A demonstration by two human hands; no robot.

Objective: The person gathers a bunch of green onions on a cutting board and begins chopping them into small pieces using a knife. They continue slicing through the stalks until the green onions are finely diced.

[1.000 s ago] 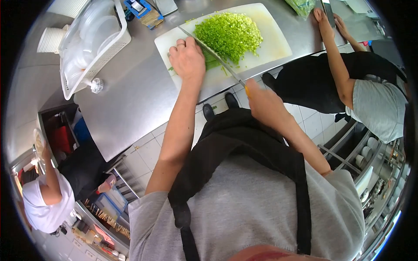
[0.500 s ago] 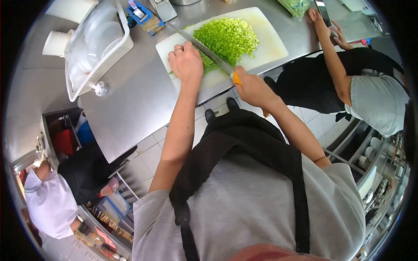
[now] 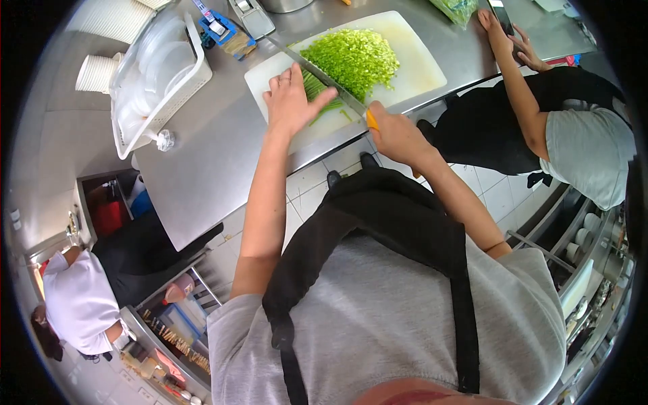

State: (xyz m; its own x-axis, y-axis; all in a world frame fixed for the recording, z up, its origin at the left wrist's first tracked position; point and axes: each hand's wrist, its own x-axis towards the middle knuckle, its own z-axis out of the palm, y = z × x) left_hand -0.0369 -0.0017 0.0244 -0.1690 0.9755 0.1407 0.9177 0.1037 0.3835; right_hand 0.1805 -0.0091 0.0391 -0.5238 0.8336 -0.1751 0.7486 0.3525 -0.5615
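A white cutting board (image 3: 418,66) lies on the steel counter with a heap of chopped green onions (image 3: 358,59) on it. Uncut green stalks (image 3: 317,89) lie against the heap's left side. My right hand (image 3: 398,138) grips the yellow handle of a knife (image 3: 322,77), whose blade slants up and left between stalks and heap. At the stalks' left edge is my left hand (image 3: 291,104), its thumb spread away from the fingers, touching or just beside them; it grips nothing.
A white basket (image 3: 162,108) of clear plastic lids stands at the left, near stacked cups (image 3: 98,73). Behind the board are a blue item (image 3: 219,28) and a metal container. At right a co-worker (image 3: 580,152) holds a phone; another person (image 3: 79,297) is at lower left.
My left hand has opened, its thumb swinging out from the stalks. The knife, blurred in motion earlier, lies along the heap's edge. The lower-left person has turned and lowered an arm.
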